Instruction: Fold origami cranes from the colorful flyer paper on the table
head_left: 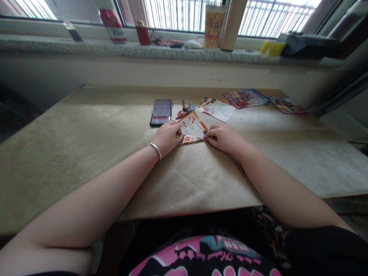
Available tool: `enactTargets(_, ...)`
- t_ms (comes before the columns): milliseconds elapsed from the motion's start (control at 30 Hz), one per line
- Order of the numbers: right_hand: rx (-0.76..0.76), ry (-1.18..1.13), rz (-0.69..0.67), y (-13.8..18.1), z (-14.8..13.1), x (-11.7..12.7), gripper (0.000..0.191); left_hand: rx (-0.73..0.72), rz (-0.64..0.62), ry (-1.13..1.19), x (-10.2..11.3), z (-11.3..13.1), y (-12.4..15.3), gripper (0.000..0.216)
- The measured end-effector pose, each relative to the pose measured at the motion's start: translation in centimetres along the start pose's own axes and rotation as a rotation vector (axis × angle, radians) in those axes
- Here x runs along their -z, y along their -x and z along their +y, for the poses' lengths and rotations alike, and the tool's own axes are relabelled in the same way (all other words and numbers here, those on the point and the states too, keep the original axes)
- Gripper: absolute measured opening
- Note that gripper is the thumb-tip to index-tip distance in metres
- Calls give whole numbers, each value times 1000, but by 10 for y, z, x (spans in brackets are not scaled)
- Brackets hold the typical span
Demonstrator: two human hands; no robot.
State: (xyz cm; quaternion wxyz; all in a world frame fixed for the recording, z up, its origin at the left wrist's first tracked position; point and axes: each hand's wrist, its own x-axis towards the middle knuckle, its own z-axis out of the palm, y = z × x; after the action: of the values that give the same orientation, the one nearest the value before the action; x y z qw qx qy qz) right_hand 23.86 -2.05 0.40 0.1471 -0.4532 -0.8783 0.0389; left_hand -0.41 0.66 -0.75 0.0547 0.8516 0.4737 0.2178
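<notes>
A printed paper flyer (pixel 193 125) lies on the table between my hands, its near edge folded up into a strip with red numerals on it. My left hand (pixel 169 135) pinches the left end of that strip; a silver bangle sits on the wrist. At the right end, my right hand (pixel 220 136) has thumb and fingers closed on the fold. Just behind the flyer is a small folded paper piece (pixel 185 111) with pointed parts. A phone (pixel 161 113) with its screen lit stands or lies beyond my left hand; which one I cannot tell.
More printed sheets (pixel 220 109) lie behind my right hand, with colourful flyers (pixel 246 98) and another flyer (pixel 287 105) farther right. On the stone windowsill (pixel 172 51) stand a patterned cup (pixel 214 27), a pink-and-white container (pixel 113 25) and a red container (pixel 143 34).
</notes>
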Motion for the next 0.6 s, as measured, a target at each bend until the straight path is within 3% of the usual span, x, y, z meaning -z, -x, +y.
enactTargets(100, -5, 1, -4, 0, -2, 1, 22, -17, 19, -1, 0, 0, 0, 3)
enactTargets(233, -12, 23, -20, -1, -2, 0, 21, -176, 40, -13, 2, 1, 3, 13)
enactTargets(400, -33, 55, -22, -1, -3, 0, 22, -390, -44, -135, 7, 5, 11, 26)
enactTargets(600, -53, 61, -4, 0, -8, 3, 22, -273, -144, -281, 9, 15, 18, 29)
